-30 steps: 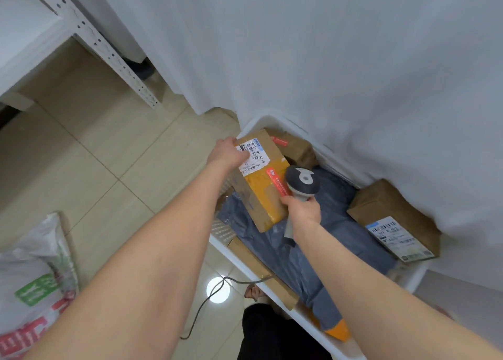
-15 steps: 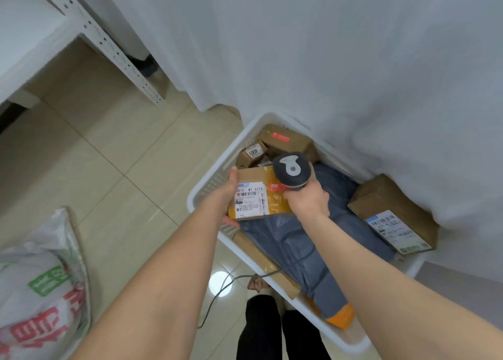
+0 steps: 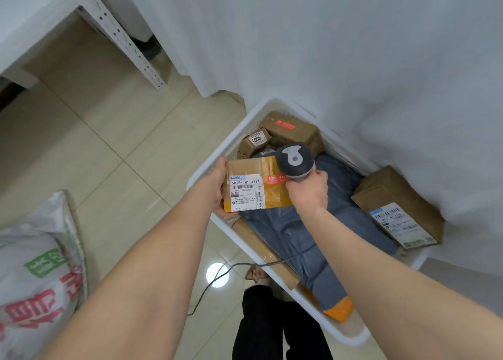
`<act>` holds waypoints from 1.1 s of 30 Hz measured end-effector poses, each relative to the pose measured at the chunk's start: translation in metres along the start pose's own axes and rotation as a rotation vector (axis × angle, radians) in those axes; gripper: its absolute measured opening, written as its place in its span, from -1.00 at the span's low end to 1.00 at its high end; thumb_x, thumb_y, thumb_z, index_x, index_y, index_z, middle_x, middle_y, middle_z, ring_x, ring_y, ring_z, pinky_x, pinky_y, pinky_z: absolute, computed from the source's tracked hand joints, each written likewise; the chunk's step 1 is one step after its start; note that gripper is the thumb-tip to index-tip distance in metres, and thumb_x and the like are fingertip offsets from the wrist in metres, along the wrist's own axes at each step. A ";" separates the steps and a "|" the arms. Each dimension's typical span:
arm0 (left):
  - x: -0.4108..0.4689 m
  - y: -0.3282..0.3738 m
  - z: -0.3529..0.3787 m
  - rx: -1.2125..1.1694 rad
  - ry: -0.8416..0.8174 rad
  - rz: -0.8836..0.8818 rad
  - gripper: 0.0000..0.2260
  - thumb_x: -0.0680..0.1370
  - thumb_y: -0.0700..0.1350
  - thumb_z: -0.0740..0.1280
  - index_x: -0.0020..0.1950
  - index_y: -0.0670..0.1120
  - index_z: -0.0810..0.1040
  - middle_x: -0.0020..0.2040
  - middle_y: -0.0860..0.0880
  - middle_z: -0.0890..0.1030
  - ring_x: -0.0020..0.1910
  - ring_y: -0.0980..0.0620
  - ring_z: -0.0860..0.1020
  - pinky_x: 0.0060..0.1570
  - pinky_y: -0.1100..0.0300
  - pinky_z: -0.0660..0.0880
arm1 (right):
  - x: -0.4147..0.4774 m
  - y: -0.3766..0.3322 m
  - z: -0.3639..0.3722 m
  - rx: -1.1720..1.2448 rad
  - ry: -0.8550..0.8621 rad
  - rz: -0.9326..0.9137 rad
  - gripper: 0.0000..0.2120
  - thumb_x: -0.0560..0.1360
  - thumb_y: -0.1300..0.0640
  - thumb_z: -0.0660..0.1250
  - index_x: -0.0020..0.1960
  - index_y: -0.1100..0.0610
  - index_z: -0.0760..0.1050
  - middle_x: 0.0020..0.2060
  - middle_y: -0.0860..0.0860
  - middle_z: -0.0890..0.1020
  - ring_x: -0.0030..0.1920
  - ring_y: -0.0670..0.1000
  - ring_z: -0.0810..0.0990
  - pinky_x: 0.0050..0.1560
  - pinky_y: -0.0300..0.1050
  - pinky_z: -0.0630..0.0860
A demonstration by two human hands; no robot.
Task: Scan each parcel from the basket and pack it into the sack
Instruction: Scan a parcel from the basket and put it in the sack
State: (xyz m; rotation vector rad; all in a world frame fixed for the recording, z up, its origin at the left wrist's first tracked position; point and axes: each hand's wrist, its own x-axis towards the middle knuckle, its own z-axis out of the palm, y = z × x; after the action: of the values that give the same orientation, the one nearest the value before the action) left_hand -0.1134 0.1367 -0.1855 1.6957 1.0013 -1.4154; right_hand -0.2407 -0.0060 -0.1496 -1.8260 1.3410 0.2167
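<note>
Left hand [image 3: 217,189]: gripped the brown cardboard parcel [image 3: 257,187] by its left edge, above the white plastic basket [image 3: 209,169].
Right hand [image 3: 309,193]: fingers wrapped round the grey handheld scanner [image 3: 295,159], just over the parcel.
White woven sack [image 3: 40,275]: on the floor, left.

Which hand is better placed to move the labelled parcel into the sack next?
Left. The left hand holds the parcel by its left edge, and the sack lies on the floor on that side. The right hand is occupied gripping the scanner.
</note>
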 end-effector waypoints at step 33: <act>-0.431 0.005 -0.139 -0.441 0.050 0.510 -0.40 0.44 0.43 0.12 -0.19 -0.13 0.52 -0.44 -0.24 0.61 -0.17 -0.15 0.58 0.10 -0.07 0.47 | -0.293 -0.224 -0.198 0.303 -0.379 -0.424 -0.79 0.43 0.22 0.35 -0.37 0.22 0.54 -0.56 0.00 0.58 -0.58 -0.12 0.48 -0.42 -0.24 0.45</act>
State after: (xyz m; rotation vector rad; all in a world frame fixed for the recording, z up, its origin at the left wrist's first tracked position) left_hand -0.0918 0.2038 0.2614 1.5119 0.7606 -0.7610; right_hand -0.2346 0.0791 0.2602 -1.6613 0.6666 0.1162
